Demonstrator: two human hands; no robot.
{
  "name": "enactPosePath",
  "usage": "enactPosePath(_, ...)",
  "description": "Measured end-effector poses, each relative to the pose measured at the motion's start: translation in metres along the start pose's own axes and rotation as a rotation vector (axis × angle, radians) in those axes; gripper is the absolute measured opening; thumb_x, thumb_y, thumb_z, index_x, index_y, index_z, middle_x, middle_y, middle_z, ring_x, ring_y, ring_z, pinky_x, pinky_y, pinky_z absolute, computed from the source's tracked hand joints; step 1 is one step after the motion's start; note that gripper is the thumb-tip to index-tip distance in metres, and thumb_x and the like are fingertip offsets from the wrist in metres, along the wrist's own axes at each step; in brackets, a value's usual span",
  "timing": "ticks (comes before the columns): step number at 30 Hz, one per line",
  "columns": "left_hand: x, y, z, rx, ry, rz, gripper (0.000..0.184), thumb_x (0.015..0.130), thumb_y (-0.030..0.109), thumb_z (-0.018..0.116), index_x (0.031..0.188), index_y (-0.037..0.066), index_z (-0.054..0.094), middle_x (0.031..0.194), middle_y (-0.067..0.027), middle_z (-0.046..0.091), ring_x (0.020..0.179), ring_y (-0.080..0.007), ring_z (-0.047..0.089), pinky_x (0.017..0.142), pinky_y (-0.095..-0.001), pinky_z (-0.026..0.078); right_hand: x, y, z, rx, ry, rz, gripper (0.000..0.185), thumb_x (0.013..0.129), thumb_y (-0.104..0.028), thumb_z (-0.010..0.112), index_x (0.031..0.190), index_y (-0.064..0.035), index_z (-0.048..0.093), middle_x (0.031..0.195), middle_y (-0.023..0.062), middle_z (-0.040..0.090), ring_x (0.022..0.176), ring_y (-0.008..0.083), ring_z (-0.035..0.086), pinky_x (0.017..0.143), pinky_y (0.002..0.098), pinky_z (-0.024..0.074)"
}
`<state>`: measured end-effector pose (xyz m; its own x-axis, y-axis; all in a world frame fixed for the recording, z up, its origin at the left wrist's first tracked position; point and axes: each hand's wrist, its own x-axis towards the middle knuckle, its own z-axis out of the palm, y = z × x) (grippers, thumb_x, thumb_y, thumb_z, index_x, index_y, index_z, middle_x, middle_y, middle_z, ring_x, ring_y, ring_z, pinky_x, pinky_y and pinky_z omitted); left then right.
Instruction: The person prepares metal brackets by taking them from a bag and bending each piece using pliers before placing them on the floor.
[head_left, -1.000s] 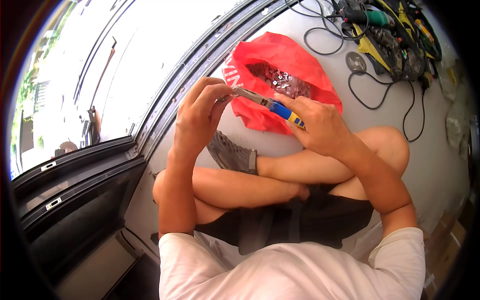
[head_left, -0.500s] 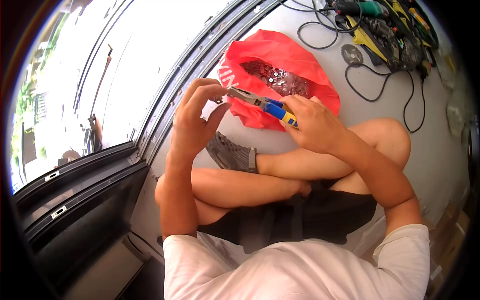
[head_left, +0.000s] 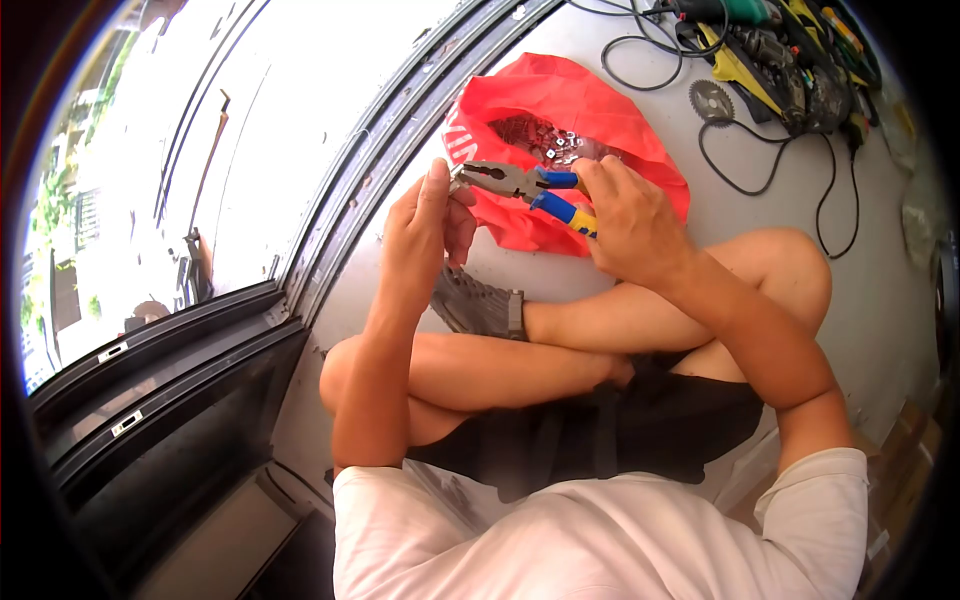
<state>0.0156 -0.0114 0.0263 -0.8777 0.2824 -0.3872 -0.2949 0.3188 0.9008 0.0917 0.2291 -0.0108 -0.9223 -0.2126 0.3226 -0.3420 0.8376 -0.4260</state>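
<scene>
My right hand (head_left: 638,215) is wrapped round the blue and yellow handles of a pair of combination pliers (head_left: 512,182). The handles are spread, and the grey jaws point left, slightly apart. Against the jaw tips sits a small metal piece (head_left: 457,182), pinched between the thumb and fingers of my left hand (head_left: 418,222). Its exact shape is too small to make out. Behind the pliers lies a red bag (head_left: 625,110), its mouth open, with many small metal parts (head_left: 560,145) inside.
Power tools (head_left: 775,60) with black cables lie at the upper right, beside a round saw blade (head_left: 711,102). Dark metal door tracks (head_left: 400,130) run along the left. My crossed legs and grey shoe (head_left: 480,305) are below my hands.
My left hand has turned, its thumb now upright at the jaw tips where the fingers arched over before. The pliers' handles are spread wider, and the view has shifted slightly.
</scene>
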Motion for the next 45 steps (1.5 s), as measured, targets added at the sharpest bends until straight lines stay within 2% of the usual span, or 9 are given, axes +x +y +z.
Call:
enactPosePath(6,0.004,-0.016,0.0,-0.013,-0.005,0.01,0.061,0.111,0.058,0.036,0.076,0.009,0.047,0.061,-0.005,0.052,0.048,-0.0126,0.047,0.046,-0.0258,0.036,0.002,0.0,-0.001,-0.015,0.031,-0.039,0.046,0.085,-0.002,0.068,0.129,0.0002,0.055,0.099,0.0189,0.057,0.088,0.0407,0.063,0.074,0.048,0.0528)
enactPosePath(8,0.007,-0.021,-0.001,-0.007,-0.02,0.133,0.059,0.112,0.056,0.034,0.072,0.013,0.035,0.059,-0.0033,0.046,0.048,-0.0104,0.037,0.045,-0.0263,0.028,0.001,0.002,0.001,-0.021,0.029,-0.042,0.047,0.084,-0.002,0.068,0.129,0.0004,0.055,0.098,0.019,0.058,0.087,0.0405,0.063,0.073,0.0479,0.0529)
enactPosePath(11,0.008,-0.02,0.002,-0.084,-0.018,0.186,0.057,0.113,0.052,0.034,0.072,0.013,0.033,0.058,-0.001,0.039,0.049,-0.0085,0.029,0.045,-0.0272,0.022,0.002,0.002,0.004,0.005,0.035,-0.046,0.047,0.084,-0.001,0.068,0.13,0.0007,0.055,0.097,0.0191,0.058,0.087,0.0406,0.064,0.072,0.0481,0.0531)
enactPosePath(22,0.004,-0.015,0.014,-0.179,0.027,0.174,0.056,0.114,0.048,0.036,0.072,0.012,0.035,0.057,0.0007,0.037,0.049,-0.0076,0.029,0.044,-0.027,0.02,0.002,0.005,0.011,0.078,0.028,-0.05,0.053,0.083,0.004,0.065,0.134,0.0001,0.052,0.101,0.019,0.06,0.088,0.0432,0.063,0.075,0.049,0.053)
enactPosePath(25,-0.001,-0.008,0.022,-0.141,0.166,0.217,0.057,0.114,0.046,0.035,0.07,0.01,0.039,0.056,0.001,0.038,0.049,-0.0072,0.029,0.045,-0.0271,0.02,0.003,0.004,0.02,0.148,0.054,0.091,0.043,0.08,-0.002,0.066,0.122,0.0034,0.058,0.101,0.0187,0.058,0.093,0.037,0.057,0.081,0.045,0.0477)
enactPosePath(27,-0.005,-0.008,0.025,-0.069,0.253,0.27,0.059,0.115,0.044,0.034,0.067,0.009,0.04,0.055,0.0011,0.039,0.049,-0.007,0.029,0.046,-0.0271,0.021,0.005,0.003,0.019,0.067,0.131,-0.003,0.063,0.078,0.001,0.066,0.139,0.002,0.049,0.104,0.0189,0.056,0.093,0.0377,0.056,0.083,0.0458,0.0471)
enactPosePath(30,-0.009,-0.006,0.032,-0.022,0.302,0.318,0.062,0.115,0.044,0.032,0.064,0.009,0.04,0.054,0.0015,0.039,0.049,-0.007,0.029,0.047,-0.027,0.022,0.006,0.001,0.015,0.042,0.165,-0.035,0.063,0.079,0.002,0.063,0.141,0.0025,0.049,0.102,0.0185,0.055,0.094,0.0374,0.056,0.084,0.0464,0.0469)
enactPosePath(40,-0.008,-0.016,0.03,0.07,0.314,0.453,0.054,0.116,0.042,0.034,0.073,0.009,0.04,0.056,0.0015,0.04,0.049,-0.006,0.032,0.045,-0.0256,0.023,0.004,0.002,0.014,-0.025,0.165,-0.05,0.053,0.084,0.002,0.057,0.137,0.0002,0.052,0.102,0.0178,0.054,0.092,0.0368,0.058,0.083,0.0461,0.0483)
enactPosePath(45,-0.011,-0.016,0.036,0.033,0.349,0.401,0.054,0.116,0.042,0.033,0.073,0.009,0.039,0.057,0.0021,0.04,0.049,-0.0056,0.031,0.045,-0.0243,0.023,0.002,0.0,0.014,-0.088,0.19,-0.04,0.049,0.085,0.001,0.058,0.134,-0.0008,0.053,0.102,0.0171,0.055,0.091,0.0358,0.058,0.08,0.0457,0.049)
